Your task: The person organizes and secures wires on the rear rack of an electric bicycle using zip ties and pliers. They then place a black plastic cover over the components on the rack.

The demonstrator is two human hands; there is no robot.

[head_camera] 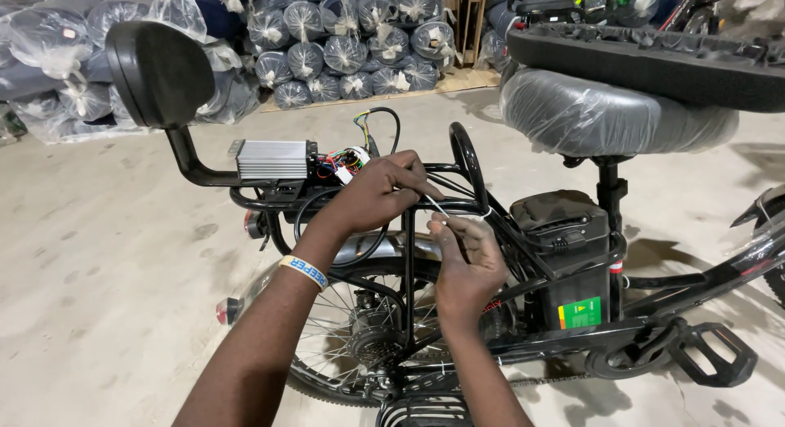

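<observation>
My left hand grips a bundle of black cables against the black rear rack of an electric bicycle. My right hand pinches the end of a thin white cable tie that runs up to the left hand's fingers. A silver ribbed controller box with coloured wires sits on the rack just left of my left hand. A wristband is on my left wrist.
A black backrest pad rises at the left. A plastic-wrapped saddle and black battery box stand at the right, the rear wheel below, a pedal at lower right. Wrapped rolls are stacked behind on the concrete floor.
</observation>
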